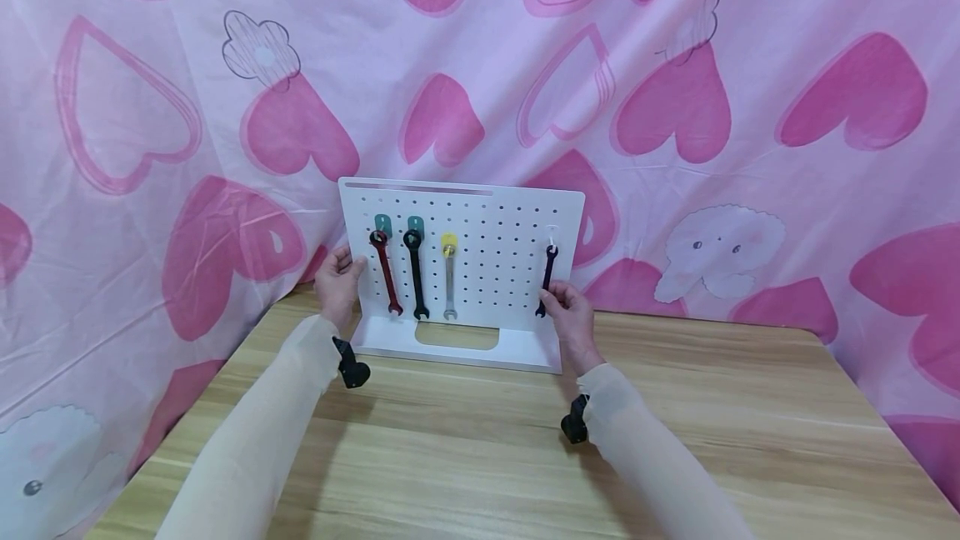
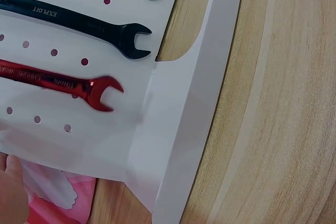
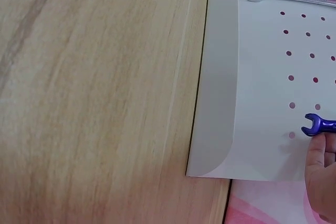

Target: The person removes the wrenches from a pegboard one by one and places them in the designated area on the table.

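A white pegboard stand (image 1: 487,273) is upright on the table, with wrenches hanging from hooks. At its left edge my left hand (image 1: 339,286) holds the side, thumb near the front face. My right hand (image 1: 573,323) pinches the lower end of a dark purple wrench (image 1: 550,269), whose upper end is at a clear hook (image 1: 552,233). The right wrist view shows this purple wrench (image 3: 320,124) just above the fingertips. Nearest the left hand hangs a red wrench (image 1: 386,273), then a black wrench (image 1: 416,273) and a silver wrench (image 1: 450,282).
Two teal hooks (image 1: 382,223) and a yellow hook (image 1: 448,242) are fixed on the board. The base has a wide cut-out showing the wooden table (image 1: 450,440). Behind hangs a pink heart-patterned cloth (image 1: 442,119).
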Demonstrator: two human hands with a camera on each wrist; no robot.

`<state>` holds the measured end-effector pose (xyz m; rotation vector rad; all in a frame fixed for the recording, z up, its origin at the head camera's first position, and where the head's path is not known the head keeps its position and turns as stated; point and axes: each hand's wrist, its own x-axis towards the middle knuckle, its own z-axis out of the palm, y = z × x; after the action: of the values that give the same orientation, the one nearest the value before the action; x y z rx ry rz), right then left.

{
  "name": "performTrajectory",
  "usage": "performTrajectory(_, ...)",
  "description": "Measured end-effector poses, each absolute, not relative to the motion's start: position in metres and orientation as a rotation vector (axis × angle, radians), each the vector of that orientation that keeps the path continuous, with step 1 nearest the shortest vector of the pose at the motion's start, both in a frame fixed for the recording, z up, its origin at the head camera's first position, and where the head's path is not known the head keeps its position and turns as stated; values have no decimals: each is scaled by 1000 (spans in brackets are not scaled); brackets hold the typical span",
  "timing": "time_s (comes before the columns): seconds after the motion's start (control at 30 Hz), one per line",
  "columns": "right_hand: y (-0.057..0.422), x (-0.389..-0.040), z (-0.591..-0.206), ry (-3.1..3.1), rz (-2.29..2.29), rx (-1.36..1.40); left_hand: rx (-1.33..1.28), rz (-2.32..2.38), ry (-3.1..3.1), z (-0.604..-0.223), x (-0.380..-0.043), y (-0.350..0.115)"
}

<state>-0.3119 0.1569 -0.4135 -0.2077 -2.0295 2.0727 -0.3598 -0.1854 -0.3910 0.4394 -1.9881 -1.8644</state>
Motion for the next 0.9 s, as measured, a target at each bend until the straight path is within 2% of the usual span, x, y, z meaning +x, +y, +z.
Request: performTrajectory(0.9, 159, -307, -412, -2074, 2087, -177, 432, -1861, -1953, -393, -362, -185)
